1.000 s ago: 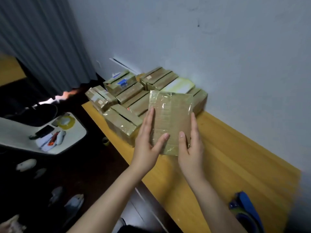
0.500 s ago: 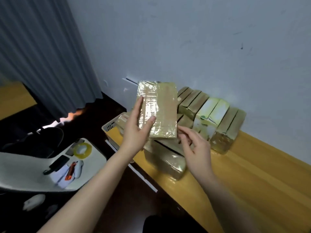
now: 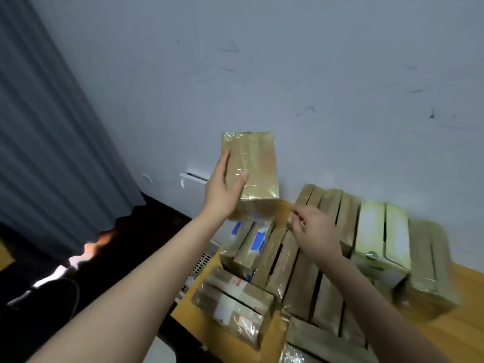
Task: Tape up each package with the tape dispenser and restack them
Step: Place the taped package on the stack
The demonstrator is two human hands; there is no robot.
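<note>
Package [image 3: 255,166]: upright in the air above the stack [image 3: 324,244] on the bench [image 3: 461,334].
Left grip [image 3: 222,191]: my thumb across its face, fingers behind its edge.
Right grip [image 3: 318,231]: curled over the stack; whether it holds anything, I cannot tell.
Handling: seems stiff, light, tape-slick; take opposite edges.

the tan package [image 3: 255,170] has blue-patched boxes [image 3: 258,241] at its six o'clock, pale yellow boxes [image 3: 382,231] at four, a grey striped curtain [image 3: 52,127] at nine.
</note>
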